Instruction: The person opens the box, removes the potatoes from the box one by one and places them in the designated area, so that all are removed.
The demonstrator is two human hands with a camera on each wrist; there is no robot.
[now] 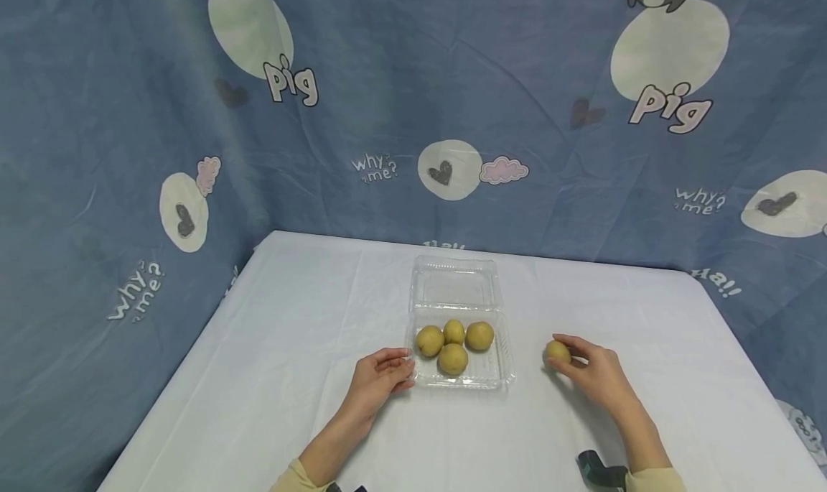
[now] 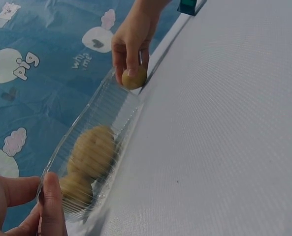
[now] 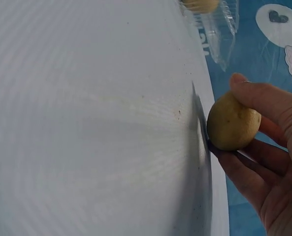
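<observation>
A clear plastic clamshell container [image 1: 504, 373] lies on the table with its lid [image 1: 454, 284] folded back. Several yellowish-brown potatoes [image 1: 453, 360] sit in its base, towards the left. My left hand [image 1: 380, 377] pinches the container's left rim between thumb and fingers, as the left wrist view shows close up. To the right of the container, my right hand [image 1: 597, 370] holds a single potato [image 3: 233, 122] between thumb and fingertips, at or just above the tabletop. Ridged clear plastic partly blurs the potatoes in the left wrist view.
A white cloth covers the table [image 1: 310, 298]. Behind it and along the left side hangs a blue printed curtain [image 1: 388, 82]. A dark green strap piece [image 1: 599, 470] shows at the right wrist.
</observation>
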